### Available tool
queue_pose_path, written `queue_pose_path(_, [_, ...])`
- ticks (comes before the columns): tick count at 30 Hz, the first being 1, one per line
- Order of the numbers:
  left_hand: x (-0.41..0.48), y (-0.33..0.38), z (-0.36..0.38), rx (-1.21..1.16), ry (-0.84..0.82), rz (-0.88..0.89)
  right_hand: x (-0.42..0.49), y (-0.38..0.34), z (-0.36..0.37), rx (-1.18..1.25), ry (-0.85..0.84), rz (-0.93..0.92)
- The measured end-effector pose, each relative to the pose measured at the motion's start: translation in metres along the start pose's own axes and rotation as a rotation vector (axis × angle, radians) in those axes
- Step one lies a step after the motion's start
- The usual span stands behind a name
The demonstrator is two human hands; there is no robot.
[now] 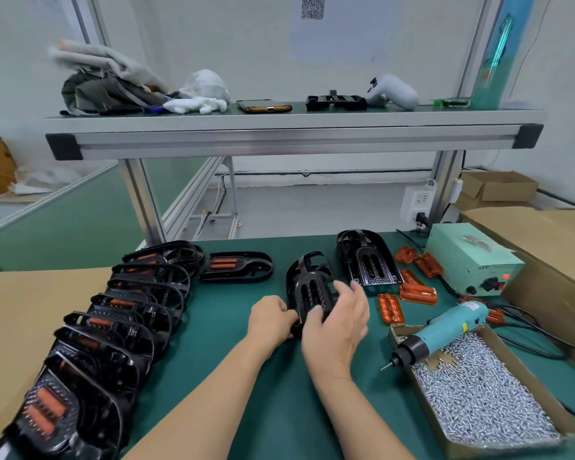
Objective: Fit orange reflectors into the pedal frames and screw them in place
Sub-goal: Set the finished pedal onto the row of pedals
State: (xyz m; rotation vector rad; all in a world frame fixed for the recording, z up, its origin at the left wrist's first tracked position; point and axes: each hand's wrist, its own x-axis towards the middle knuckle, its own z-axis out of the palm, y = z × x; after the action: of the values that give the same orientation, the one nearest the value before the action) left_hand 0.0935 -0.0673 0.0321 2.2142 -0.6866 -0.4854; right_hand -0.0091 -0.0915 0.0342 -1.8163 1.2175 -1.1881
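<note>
right, head view: left hand (273, 322) and right hand (337, 327) each close a grip round the empty pedal frame (307, 283), tilted up over the worktop (226, 313), probably to face its slots. orange reflectors (417, 292) wait just right; screwdriver (445, 330) rests on the screw box (478, 403), within reach.

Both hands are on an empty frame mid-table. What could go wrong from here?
1. The screwdriver lies tilted on the rim of the screw box, with its bit overhanging. A reach for the loose reflectors might knock it and scatter screws.
2. The pedal frame, gripped by the left hand and right hand, shows no orange. It could be mistaken for done and join the finished row.
</note>
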Motion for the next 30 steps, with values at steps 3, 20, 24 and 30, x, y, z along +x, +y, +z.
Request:
queue_pose_path(3, [-0.016, -0.007, 0.008, -0.084, 0.015, 0.0, 0.013, 0.002, -0.014, 0.174, -0.079, 0.213])
queue_pose_path(20, [-0.06, -0.06, -0.014, -0.726, 0.187, -0.028, -0.019, -0.004, -0.062, 0.289, -0.442, -0.199])
queue_pose_path(24, [-0.067, -0.072, -0.03, -0.964, 0.305, 0.002, -0.033, 0.002, -0.073, 0.246, -0.612, -0.29])
queue_pose_path(30, [-0.083, -0.081, -0.047, -0.894, 0.097, 0.1, -0.05, 0.024, -0.084, 0.04, -0.726, -0.44])
